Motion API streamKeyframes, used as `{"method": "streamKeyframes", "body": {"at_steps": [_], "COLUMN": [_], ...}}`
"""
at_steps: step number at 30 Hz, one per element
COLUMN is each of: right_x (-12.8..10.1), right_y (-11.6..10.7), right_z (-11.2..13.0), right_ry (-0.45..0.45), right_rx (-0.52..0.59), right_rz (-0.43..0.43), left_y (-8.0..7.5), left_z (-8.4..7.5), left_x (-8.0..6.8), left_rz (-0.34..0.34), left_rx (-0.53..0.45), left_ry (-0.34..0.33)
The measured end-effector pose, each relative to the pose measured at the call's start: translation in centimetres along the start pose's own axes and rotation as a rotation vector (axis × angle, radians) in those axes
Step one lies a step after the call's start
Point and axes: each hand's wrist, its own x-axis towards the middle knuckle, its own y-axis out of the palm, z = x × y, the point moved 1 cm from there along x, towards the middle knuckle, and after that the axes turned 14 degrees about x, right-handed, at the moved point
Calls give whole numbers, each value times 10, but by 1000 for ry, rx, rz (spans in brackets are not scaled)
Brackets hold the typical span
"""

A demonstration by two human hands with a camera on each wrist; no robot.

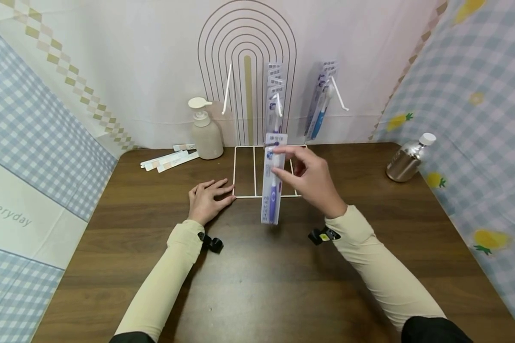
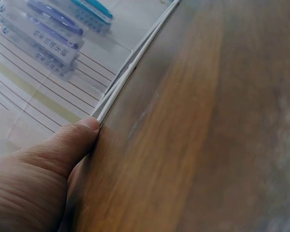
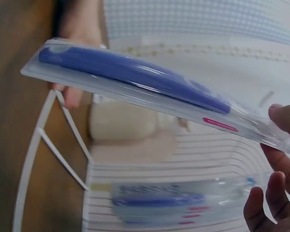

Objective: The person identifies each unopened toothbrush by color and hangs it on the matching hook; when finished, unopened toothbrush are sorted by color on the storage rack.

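Note:
My right hand (image 1: 313,178) pinches a packaged purple toothbrush (image 1: 273,200) near its top, between thumb and index finger. The pack hangs upright in front of the middle hook (image 1: 278,105), overlapping the wire rack's base in the head view. Several toothbrush packs (image 1: 275,88) hang behind it from that hook. In the right wrist view, the purple handle (image 3: 130,72) shows through clear plastic. My left hand (image 1: 208,200) rests on the table with fingers spread, its thumb touching the front left corner of the white wire base (image 1: 244,196).
More toothbrush packs (image 1: 319,102) hang on the right hook; the left hook (image 1: 227,90) is bare. A pump bottle (image 1: 207,138) stands back left, beside several flat paper strips (image 1: 171,160). A silver bottle with a white cap (image 1: 405,162) stands at the right edge. Printed cloth surrounds the wooden table (image 1: 257,286).

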Motion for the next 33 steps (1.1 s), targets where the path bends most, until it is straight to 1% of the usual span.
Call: {"method": "streamKeyframes", "body": {"at_steps": [3, 6, 13, 20, 28, 33], "right_x": [12, 22, 36, 42, 40, 45], "right_y": [-9, -13, -11, -7, -9, -8], "right_z": [6, 8, 6, -2, -6, -9], "right_ry": [-26, -22, 15, 39, 7, 36], "right_rx": [8, 14, 61, 116, 120, 109], "right_rz": [-21, -37, -40, -68, -105, -104], "left_y": [-1, -2, -1, -1, 0, 2], "left_z": [0, 0, -1, -3, -3, -1], "left_x": [0, 0, 0, -1, 0, 0], "left_rz": [0, -4, 7, 4, -7, -19], "left_rx": [-4, -8, -6, -6, 3, 5], "left_ry": [-5, -6, -11, -4, -3, 0]}}
